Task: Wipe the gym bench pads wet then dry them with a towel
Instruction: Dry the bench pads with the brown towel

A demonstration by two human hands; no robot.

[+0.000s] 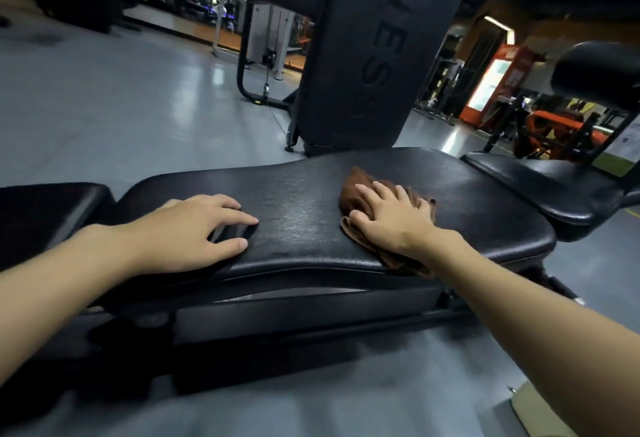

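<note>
A long black bench pad (pixel 301 208) lies across the middle of the view, its surface glistening in the centre. A brown cloth (pixel 356 189) lies on the pad's right half. My right hand (pixel 391 218) presses flat on the cloth with fingers spread and straight. My left hand (pixel 194 229) rests on the pad's left part, fingers spread and touching the black surface, holding nothing. A smaller black pad (pixel 45 215) adjoins on the left.
An upright black back pad (pixel 374 49) with embossed letters stands just behind the bench. Another black seat pad (pixel 554 184) and a round black roller (pixel 595 73) are at the right. Grey floor (pixel 121 107) stretches to the left, with gym machines and an orange-lit cabinet (pixel 491 80) beyond.
</note>
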